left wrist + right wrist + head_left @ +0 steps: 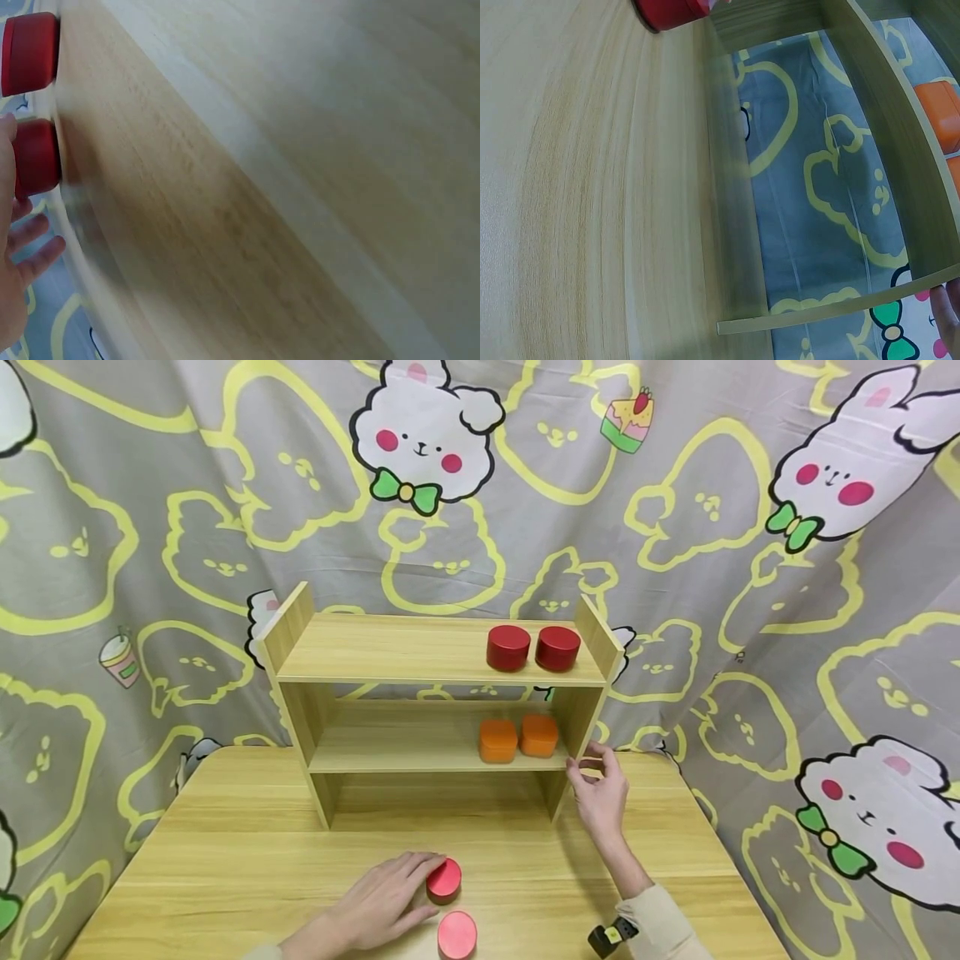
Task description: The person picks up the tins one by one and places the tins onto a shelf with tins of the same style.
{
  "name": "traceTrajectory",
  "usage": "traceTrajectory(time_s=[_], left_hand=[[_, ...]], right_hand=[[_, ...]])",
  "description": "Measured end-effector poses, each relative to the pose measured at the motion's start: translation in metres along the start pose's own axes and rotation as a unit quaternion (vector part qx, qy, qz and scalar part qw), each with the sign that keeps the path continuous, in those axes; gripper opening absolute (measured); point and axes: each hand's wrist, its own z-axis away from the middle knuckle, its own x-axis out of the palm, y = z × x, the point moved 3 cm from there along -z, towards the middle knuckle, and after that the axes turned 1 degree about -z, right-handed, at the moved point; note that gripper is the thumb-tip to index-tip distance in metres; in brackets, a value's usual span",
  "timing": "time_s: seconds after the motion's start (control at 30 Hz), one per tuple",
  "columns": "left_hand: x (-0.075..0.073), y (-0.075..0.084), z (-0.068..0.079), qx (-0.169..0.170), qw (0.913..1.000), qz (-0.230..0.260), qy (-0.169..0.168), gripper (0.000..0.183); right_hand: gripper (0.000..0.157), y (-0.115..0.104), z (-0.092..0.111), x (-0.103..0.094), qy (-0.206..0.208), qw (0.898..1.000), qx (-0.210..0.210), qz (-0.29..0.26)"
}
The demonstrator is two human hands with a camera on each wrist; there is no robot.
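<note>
Holding two red cylinders (532,648) above two orange blocks (519,737), the shelf (390,652) meets the right hand's (600,793) loosely curled fingers.

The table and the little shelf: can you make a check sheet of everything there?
Surface: pale wooden table, bare apart from what is listed here.
Job's things: two red pucks near the front edge, one under the left hand's fingertips, one lying free closer in.
Clutter: wooden shelf; two dark red cylinders on its top board; two orange blocks on the lower board.
Hands: left hand rests flat on the table, touching a puck; right hand by the shelf's right side panel, holding nothing.
Cables: nothing seen.
Surroundings: grey bunny-print curtain.
</note>
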Motion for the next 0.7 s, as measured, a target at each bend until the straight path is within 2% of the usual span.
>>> traceTrajectory(time_s=[0.47, 0.7], left_hand=[[0.009, -0.001, -0.013, 0.004, 1.0000, 0.003, 0.001, 0.059], [0.012, -0.002, -0.014, 0.012, 0.9999, 0.005, 0.006, 0.058]], right_hand=[[0.029, 0.000, -0.001, 0.000, -0.001, 1.000, 0.001, -0.004], [0.030, 0.000, -0.001, 0.001, -0.004, 1.000, 0.010, 0.000]])
